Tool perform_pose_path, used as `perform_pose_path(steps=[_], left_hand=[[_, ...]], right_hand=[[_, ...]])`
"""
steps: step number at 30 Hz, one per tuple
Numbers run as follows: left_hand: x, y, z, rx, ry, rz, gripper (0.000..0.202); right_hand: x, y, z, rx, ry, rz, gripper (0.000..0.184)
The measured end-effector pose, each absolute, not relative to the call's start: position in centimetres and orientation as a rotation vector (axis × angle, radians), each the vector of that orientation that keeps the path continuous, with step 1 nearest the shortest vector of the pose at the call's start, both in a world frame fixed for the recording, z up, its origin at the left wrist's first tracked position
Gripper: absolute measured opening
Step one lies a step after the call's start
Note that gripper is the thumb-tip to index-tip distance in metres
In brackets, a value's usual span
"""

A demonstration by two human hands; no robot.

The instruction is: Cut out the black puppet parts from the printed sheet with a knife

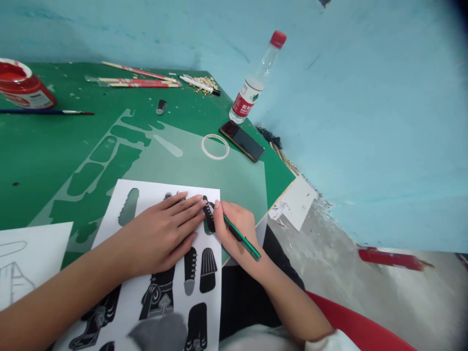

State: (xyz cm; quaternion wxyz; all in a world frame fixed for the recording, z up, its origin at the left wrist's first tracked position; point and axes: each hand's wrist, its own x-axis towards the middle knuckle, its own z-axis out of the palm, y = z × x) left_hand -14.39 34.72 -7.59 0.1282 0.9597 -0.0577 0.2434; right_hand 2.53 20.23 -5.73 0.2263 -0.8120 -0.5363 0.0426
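Observation:
A white printed sheet [127,263] with black and grey shapes lies at the table's front edge. One shape at its upper left is cut out, with green showing through. My left hand [164,231] lies flat across the sheet, fingers stretched out, fingertips beside a small black shape [209,219]. In my right hand [234,224] is a slim green craft knife [241,236], its handle slanting down to the right. The tip meets the sheet near that black shape, though the fingers partly hide it. Some printed shapes are covered by my left hand and forearm.
Beyond the sheet lie a translucent cut-up film [175,141], a white tape ring [215,147] and a phone [242,141]. A water bottle [252,85] stands by the wall. Farther left are chopsticks [142,84], a brush [47,112] and a red paint jar [27,87].

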Motion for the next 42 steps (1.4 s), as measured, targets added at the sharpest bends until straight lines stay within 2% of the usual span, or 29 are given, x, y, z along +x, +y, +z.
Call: perform_pose_path(steps=[42], left_hand=[[-14.21,34.77,-7.05,2.843,-0.185,0.733,0.044]], right_hand=[[2.68,20.05,-6.07,-2.188,-1.667,-0.128,0.045]])
